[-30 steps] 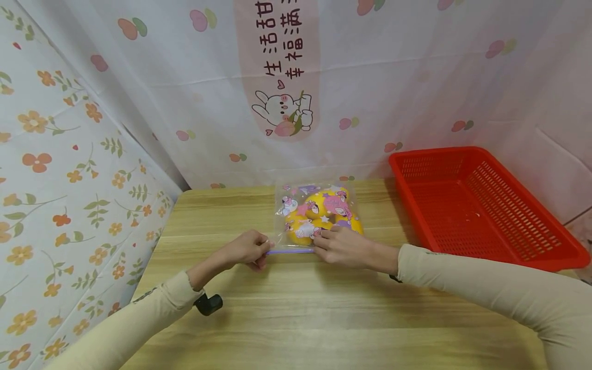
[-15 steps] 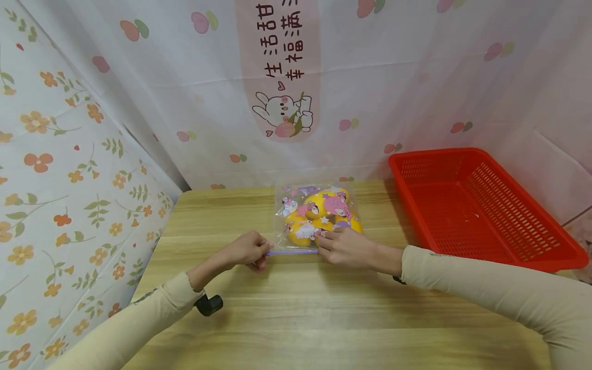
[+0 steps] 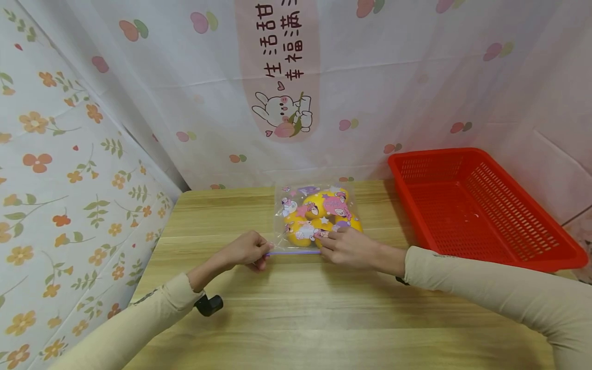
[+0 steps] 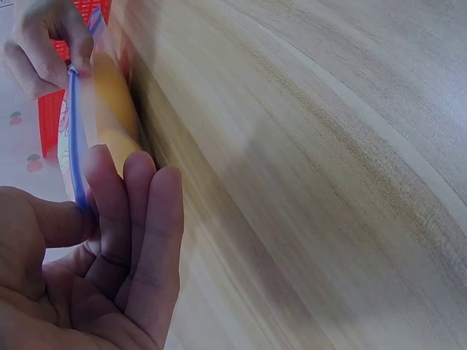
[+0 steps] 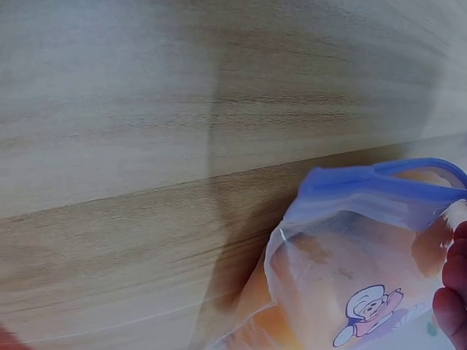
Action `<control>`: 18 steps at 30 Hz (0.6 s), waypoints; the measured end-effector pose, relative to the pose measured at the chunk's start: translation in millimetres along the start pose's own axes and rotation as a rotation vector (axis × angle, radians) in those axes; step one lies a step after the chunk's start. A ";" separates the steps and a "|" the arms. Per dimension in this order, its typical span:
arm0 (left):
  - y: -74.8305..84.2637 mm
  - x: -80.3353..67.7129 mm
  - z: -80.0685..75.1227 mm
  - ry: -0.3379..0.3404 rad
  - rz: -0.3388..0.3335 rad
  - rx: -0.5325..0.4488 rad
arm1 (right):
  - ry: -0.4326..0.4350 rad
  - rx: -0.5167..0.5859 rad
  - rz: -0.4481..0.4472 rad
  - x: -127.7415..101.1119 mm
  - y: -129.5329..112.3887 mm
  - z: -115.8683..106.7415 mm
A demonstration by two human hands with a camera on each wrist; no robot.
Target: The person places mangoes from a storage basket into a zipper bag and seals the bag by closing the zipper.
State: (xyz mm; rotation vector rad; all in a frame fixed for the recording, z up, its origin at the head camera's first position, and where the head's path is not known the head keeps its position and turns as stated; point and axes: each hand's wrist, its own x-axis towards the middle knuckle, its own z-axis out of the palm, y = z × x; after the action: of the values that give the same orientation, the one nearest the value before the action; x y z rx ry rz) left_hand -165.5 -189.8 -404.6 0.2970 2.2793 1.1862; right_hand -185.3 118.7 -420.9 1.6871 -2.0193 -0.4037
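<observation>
A clear zip bag [image 3: 318, 213] printed with cartoon figures lies on the wooden table [image 3: 296, 313], with several yellow-orange fruits inside. Its purple zip strip [image 3: 292, 252] runs along the near edge. My left hand [image 3: 247, 250] pinches the strip's left end between thumb and fingers [image 4: 120, 211]. My right hand [image 3: 347, 247] pinches the strip further right, in front of the fruit. The left wrist view shows the strip [image 4: 74, 131] stretched between both hands. The right wrist view shows the bag's corner [image 5: 365, 240] and a fingertip at the edge.
A red plastic basket [image 3: 481, 205] stands at the table's right back, with nothing in it. Patterned cloth walls close in the left side and the back. A small black object [image 3: 209, 304] sits by my left sleeve.
My right hand has slid slightly to the right along the zip strip, so more purple strip shows between the hands. The left hand and the bag have stayed in place.
</observation>
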 end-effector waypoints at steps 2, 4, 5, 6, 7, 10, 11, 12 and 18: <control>0.7 -0.3 -0.2 0.000 -0.002 0.004 | 0.013 0.005 0.000 -1.0 0.4 0.9; 1.1 -1.0 -0.8 0.001 0.001 0.011 | 0.029 0.016 0.002 -1.7 0.6 1.5; 1.2 -1.5 -1.2 0.002 0.003 0.013 | 0.037 0.023 0.003 -1.8 0.6 1.7; 1.4 -1.9 -1.6 0.002 0.005 0.013 | 0.043 0.028 0.004 -2.1 0.5 2.1; 1.6 -2.1 -1.8 0.002 0.007 0.013 | 0.047 0.036 0.007 -2.4 0.4 2.2; 1.7 -1.9 -1.9 0.001 0.012 0.014 | 0.045 0.038 0.015 -2.7 -0.2 2.5; 1.8 -1.9 -1.8 0.000 0.013 0.014 | 0.041 0.035 0.017 -2.9 -0.5 2.5; 1.5 -1.7 -1.7 0.001 0.013 0.012 | 0.037 0.032 0.020 -3.0 -0.7 2.5; -1.9 -0.4 -1.2 -0.013 0.026 0.001 | 0.042 0.039 0.040 -3.6 -2.7 2.0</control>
State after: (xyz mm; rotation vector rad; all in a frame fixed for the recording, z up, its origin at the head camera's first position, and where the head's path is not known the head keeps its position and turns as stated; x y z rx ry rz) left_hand -165.7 -192.0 -405.4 0.3345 2.2714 1.1930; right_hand -183.7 121.5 -424.6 1.6617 -2.0390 -0.3141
